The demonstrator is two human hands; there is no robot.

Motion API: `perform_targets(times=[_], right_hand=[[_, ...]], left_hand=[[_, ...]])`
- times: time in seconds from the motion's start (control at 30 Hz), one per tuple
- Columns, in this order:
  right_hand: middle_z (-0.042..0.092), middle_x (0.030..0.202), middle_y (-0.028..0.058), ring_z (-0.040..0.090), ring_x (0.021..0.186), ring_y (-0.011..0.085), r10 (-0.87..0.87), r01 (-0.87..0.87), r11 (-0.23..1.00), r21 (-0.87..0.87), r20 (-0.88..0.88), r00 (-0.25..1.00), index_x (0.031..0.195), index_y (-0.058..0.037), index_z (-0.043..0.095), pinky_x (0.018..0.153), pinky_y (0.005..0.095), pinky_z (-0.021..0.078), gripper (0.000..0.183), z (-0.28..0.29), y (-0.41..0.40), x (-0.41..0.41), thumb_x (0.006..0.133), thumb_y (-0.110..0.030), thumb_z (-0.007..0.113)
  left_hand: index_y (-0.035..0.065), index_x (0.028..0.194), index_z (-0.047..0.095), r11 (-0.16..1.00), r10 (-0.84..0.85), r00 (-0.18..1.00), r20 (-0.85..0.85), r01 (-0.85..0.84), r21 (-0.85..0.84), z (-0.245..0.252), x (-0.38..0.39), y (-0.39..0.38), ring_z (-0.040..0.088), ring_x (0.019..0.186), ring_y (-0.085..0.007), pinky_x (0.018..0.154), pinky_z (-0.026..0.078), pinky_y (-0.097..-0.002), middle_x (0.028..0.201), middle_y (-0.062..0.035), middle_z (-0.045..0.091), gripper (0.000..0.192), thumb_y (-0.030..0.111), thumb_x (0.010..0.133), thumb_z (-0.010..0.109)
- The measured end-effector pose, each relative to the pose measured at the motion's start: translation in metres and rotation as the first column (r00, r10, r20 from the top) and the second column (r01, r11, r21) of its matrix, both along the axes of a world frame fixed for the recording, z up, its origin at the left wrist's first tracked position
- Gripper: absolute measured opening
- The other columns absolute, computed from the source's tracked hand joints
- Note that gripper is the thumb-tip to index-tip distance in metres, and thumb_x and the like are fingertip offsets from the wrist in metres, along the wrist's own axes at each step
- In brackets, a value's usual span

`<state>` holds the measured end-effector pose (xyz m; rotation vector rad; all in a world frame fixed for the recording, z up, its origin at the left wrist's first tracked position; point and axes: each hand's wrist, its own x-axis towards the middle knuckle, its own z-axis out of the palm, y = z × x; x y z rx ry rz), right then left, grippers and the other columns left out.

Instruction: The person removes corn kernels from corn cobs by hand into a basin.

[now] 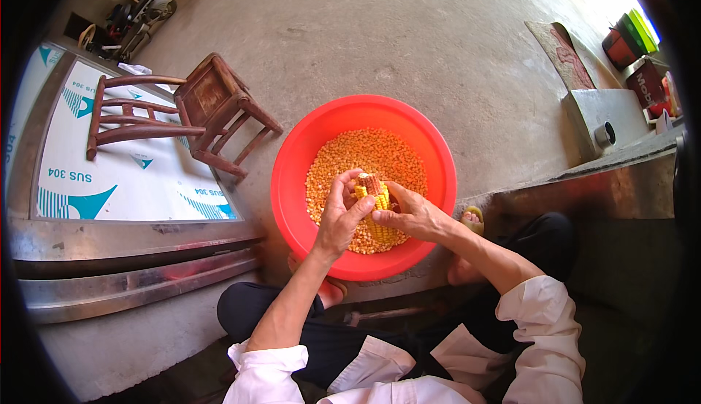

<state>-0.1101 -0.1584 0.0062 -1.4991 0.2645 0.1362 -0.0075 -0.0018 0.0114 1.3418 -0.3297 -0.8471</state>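
A partly shelled ear of corn is held upright between both hands, over a red plastic basin. Its top end shows bare reddish cob, while yellow kernels cover the lower part. My left hand grips it from the left, thumb against the kernels. From the right, my right hand closes on it with the thumb across the front and the fingers partly hidden behind. Loose corn kernels cover the basin's bottom below the hands.
A wooden chair stands left of the basin, by a film-covered steel panel. My feet, one in a sandal, flank the basin on the concrete floor. A grey block and stacked buckets stand at right.
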Motion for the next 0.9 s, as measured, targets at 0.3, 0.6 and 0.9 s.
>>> perform_targets(times=[0.3,0.6,0.9], right_hand=[[0.059,0.122,0.0186,0.055,0.115,0.0237,0.045,-0.046,0.999,-0.006,-0.164,0.985,0.142,0.0016,0.04,0.099,0.036,0.0412,0.069,0.031,-0.012,-0.003,0.088,-0.036,0.06],[0.066,0.102,0.0148,0.062,0.094,0.0216,0.046,-0.055,0.996,-0.07,-0.125,0.991,0.128,0.0005,0.056,0.083,0.0363,0.0476,0.06,0.024,-0.007,0.003,0.082,-0.036,0.07],[0.067,0.1,0.0216,0.065,0.096,0.0269,0.177,-0.217,0.926,-0.308,-0.152,0.972,0.131,0.0049,0.052,0.084,0.0372,0.0491,0.074,0.026,-0.002,0.005,0.081,-0.044,0.074]], left_hand=[[0.009,0.132,0.048,0.975,-0.221,0.956,0.192,0.211,0.072,0.024,0.028,0.008,0.06,0.101,-0.0108,0.084,0.053,-0.0268,0.125,-0.0088,0.057,0.037,0.018,0.097,0.057],[0.0048,0.104,0.064,0.96,-0.278,0.908,0.315,0.277,0.05,0.019,0.029,0.014,0.06,0.104,-0.0157,0.09,0.051,-0.0301,0.115,-0.0085,0.06,0.011,0.006,0.094,0.062],[0.0049,0.096,0.055,0.95,-0.29,0.881,0.373,0.217,0.224,0.002,0.024,0.018,0.061,0.095,-0.0123,0.086,0.051,-0.0278,0.103,-0.008,0.06,0.016,0.021,0.099,0.058]])
